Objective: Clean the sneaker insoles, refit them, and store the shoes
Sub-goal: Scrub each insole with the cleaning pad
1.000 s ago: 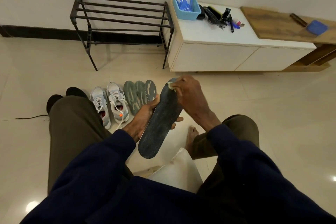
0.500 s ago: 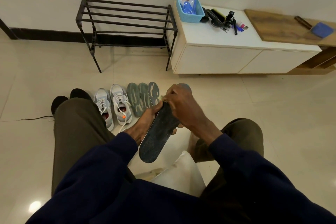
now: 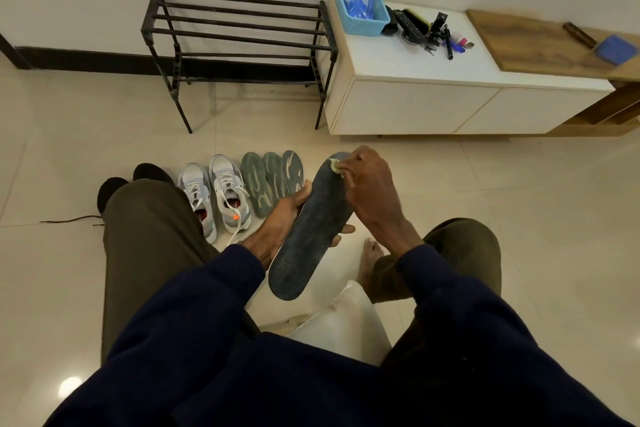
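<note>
Insole [image 3: 311,236] is gripped mid-length by the left hand [image 3: 277,218], wipe [image 3: 335,165] is pinched at its far tip by the right hand [image 3: 367,184]; long axis is pointed bodyward.

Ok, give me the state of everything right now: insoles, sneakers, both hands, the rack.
dark insole: held slanted, off the floor.
left hand: grips the dark insole around its middle.
right hand: holds a pale wipe on the insole's far end.
three insoles: out of the shoes, side by side on the floor.
grey sneakers: upright on the floor.
shoe rack: against the wall, sneakers not yet on it.
</note>
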